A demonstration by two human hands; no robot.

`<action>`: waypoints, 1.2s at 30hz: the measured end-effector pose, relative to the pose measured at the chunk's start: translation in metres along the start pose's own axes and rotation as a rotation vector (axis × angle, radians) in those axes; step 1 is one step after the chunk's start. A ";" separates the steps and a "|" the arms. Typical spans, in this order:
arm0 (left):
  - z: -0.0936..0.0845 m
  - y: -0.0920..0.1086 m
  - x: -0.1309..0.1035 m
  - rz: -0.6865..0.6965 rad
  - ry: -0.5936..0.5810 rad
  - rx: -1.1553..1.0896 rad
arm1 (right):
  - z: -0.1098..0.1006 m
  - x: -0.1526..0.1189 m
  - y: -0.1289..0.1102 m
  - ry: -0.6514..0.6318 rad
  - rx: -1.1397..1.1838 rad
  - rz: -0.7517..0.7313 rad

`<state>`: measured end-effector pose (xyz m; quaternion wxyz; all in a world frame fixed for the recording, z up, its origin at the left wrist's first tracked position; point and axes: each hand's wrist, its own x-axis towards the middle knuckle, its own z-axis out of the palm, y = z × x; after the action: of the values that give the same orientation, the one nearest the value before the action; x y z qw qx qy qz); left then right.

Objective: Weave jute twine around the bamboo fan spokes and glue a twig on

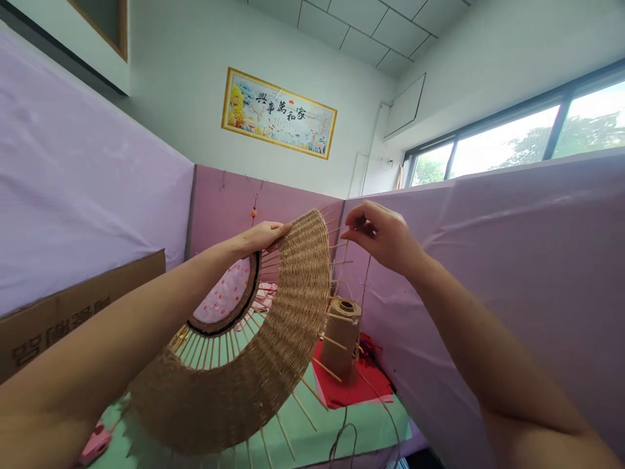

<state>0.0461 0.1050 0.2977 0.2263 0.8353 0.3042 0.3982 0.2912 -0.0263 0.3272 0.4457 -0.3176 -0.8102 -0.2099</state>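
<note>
The left hand (268,234) grips the woven panel (303,293) mid-frame; the right hand (385,236), narrowed on what I can't tell, should draw the cord (366,281) evenly taut.

A pale green tabletop (375,428) carries a pink object (97,443) and red sheets (374,388) bearing a twine spool (338,358).

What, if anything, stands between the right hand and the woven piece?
Nothing visible blocks the way. The right hand is near the edge of the woven piece, where only the piece's own thin sticks jut out. The roll stands lower, out of that path.
</note>
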 end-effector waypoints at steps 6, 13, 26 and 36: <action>0.012 0.001 -0.001 0.064 -0.069 -0.024 | 0.008 -0.003 0.002 -0.050 -0.004 -0.110; 0.015 0.013 -0.008 0.054 -0.053 -0.146 | 0.021 -0.024 0.014 0.341 0.199 -0.165; 0.015 0.020 -0.017 0.011 -0.179 -0.172 | 0.016 -0.030 0.022 0.103 0.337 0.265; 0.024 0.007 -0.011 0.022 -0.231 -0.174 | 0.000 -0.027 0.010 0.308 -0.054 0.179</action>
<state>0.0619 0.0894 0.2825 0.3269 0.8561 0.2313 0.3267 0.3090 -0.0278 0.3047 0.5727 -0.3643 -0.6950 -0.2374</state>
